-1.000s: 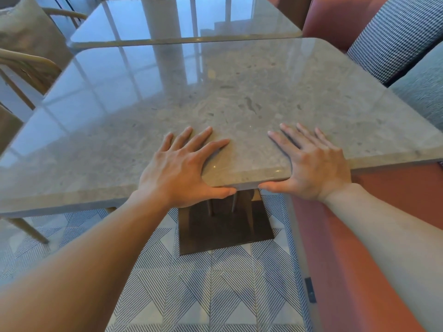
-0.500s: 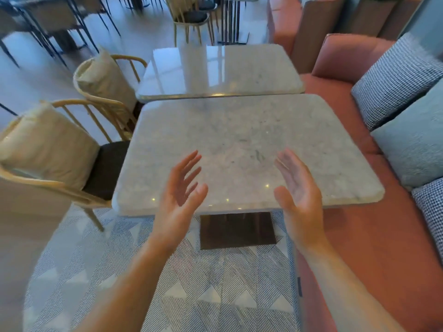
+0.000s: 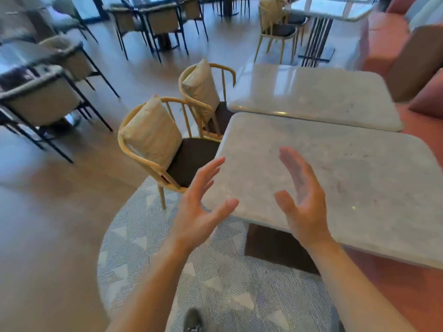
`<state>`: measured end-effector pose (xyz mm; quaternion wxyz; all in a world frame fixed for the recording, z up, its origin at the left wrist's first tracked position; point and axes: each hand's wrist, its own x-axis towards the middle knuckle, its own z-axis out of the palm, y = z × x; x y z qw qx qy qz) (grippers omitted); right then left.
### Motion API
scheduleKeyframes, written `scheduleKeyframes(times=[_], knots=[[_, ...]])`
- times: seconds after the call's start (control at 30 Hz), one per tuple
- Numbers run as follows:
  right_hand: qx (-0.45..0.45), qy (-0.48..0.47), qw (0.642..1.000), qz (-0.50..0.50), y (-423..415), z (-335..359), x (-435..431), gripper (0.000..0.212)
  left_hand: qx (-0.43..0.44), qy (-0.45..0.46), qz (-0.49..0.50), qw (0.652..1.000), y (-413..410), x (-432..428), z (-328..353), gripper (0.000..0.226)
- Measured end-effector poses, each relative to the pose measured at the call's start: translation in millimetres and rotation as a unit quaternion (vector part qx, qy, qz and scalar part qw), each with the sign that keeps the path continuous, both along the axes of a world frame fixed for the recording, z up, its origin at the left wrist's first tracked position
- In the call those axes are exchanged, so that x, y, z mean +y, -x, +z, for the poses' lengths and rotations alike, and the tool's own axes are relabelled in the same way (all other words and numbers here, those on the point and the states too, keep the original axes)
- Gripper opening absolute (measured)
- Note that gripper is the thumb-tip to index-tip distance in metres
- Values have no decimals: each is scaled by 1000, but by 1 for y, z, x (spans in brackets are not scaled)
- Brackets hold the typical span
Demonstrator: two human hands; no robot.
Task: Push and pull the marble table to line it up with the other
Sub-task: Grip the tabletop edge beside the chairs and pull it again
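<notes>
we hold our left hand [image 3: 199,209] and right hand [image 3: 303,207] spread, palms facing, empty above the marble counter [image 3: 347,178], its far edge just beside the other counter [image 3: 316,94].

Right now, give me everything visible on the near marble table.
The near marble table has a pale grey-white, veined, glossy top, roughly rectangular with rounded corners, bare. It stands level on a dark pedestal base over the patterned rug. Its far edge runs close along the other marble table; I cannot tell whether they touch. A wooden chair sits at its left side, the reddish bench at its right. The left hand and right hand are open near its front edge and do not appear to touch it.
</notes>
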<state>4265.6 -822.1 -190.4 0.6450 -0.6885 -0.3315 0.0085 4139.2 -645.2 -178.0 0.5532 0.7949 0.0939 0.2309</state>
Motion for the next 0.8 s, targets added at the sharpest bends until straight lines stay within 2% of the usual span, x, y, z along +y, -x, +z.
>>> scheduleKeyframes(times=[0.2,0.37,0.53,0.8], knots=[[6,19,999,-27,-4,1,82,90,-16,-9,-37,999,-16,99,1,69],[4,-12,999,-52,-8,12,167,90,-25,11,-42,999,-22,188,10,68],[8,-13,996,-93,-21,1,215,97,-38,18,-74,996,-64,251,13,69],[9,-80,984,-161,-113,-10,297,77,-30,3,-138,990,-171,333,2,70]])
